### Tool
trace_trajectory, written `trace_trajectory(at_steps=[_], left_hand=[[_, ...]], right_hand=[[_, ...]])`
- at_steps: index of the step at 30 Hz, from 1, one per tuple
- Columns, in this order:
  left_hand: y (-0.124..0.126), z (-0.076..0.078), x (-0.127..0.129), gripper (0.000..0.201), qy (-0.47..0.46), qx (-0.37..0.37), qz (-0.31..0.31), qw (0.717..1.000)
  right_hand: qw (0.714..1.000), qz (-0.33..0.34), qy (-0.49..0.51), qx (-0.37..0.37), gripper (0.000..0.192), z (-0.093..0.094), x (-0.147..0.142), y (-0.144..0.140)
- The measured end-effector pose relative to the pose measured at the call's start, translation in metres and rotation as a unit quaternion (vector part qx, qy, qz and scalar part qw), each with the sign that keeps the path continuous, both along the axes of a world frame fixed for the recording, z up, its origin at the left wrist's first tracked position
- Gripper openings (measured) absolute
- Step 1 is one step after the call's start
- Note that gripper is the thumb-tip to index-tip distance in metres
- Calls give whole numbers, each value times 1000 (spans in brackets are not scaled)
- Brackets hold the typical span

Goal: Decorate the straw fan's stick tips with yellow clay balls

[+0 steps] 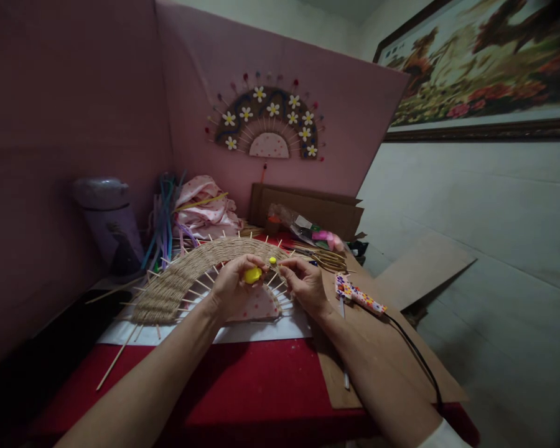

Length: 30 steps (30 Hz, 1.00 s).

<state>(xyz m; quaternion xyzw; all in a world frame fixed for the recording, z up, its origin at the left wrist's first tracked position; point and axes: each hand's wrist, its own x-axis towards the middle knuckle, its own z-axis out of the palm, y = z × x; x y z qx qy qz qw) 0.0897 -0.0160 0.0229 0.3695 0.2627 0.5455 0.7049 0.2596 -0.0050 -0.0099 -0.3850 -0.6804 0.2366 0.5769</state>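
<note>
My left hand (236, 283) is closed around a bright yellow lump (252, 275) that looks like soft clay. Opposite it, my right hand (304, 283) has thumb and fingers pinched together; what sits between them is too small to make out. Just off the right fingertips is a small yellow piece (272, 260), and I cannot tell whether it is held or rests on something. Both hands are over a half-ring fan woven of brown cord (168, 287) on thin wooden sticks. Inside its arc lies a pink spotted half-disc (256, 306), partly covered by my left hand.
A flower-patterned glue gun (359, 295) with a black cable lies on cardboard (378, 354) at the right. Behind are scissors (329, 259), pink cloth (208, 205) and a purple tumbler (109, 227). A finished flowered fan (269, 121) hangs on the pink board.
</note>
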Motion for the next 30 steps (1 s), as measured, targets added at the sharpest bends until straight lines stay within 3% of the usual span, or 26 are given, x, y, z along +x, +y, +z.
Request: trace_trajectory(at_steps=[8,14,25,30], left_hand=[[-1,1,0,13,-35,13,-38,999],[0,-1,1,14,2,5,-2,1000],[0,-5,4,19,56,41,-18,997],[-2,-14,7,33,155,69,-34,985]], right_hand=[[1000,0,-2,7,13,-1,0,0],[1000,4,20,9,12,0,-1,0],[998,59,33,-18,17,2,-3,-6],[992,47,-58,106,13,6,0,-9]])
